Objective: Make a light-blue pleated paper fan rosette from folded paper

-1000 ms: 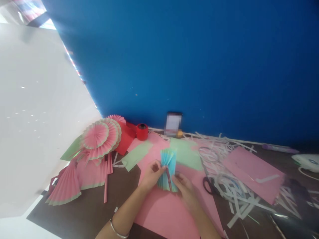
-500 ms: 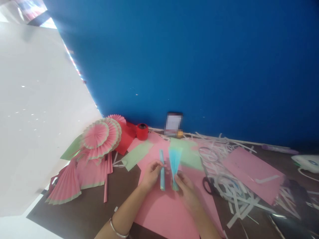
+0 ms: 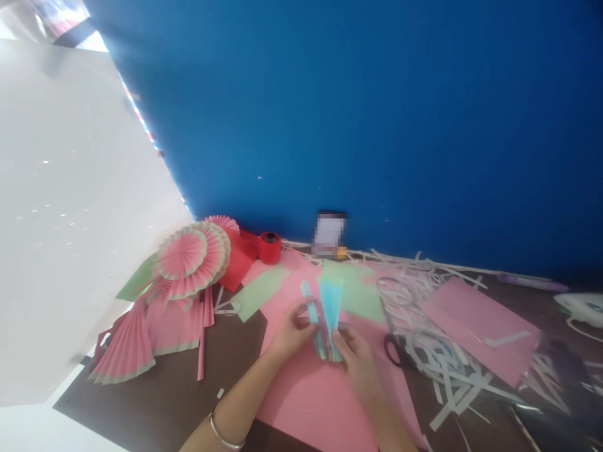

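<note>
My left hand (image 3: 294,329) pinches a narrow blue folded paper strip (image 3: 309,300), which leans with its lower end toward the right. Between the fingers of my right hand (image 3: 352,348) is the lower part of a pleated blue paper fan (image 3: 331,298), spread slightly at its top. The lower ends of the two blue pieces come close together; whether they touch I cannot tell. Both are held over a large pink paper sheet (image 3: 301,402). Light green paper (image 3: 360,285) lies just behind the fan.
Pink-and-green pleated rosettes (image 3: 181,254) and a pink fan (image 3: 125,351) are on the left. A red tape roll (image 3: 270,248) stands near the blue wall (image 3: 353,113). To the right lie white paper strips (image 3: 456,376), dark-handled scissors (image 3: 392,350) and a pink sheet (image 3: 480,326).
The strip in my left hand has tilted, its lower end swinging right toward the fan. My left hand has moved slightly right; my right hand has hardly moved.
</note>
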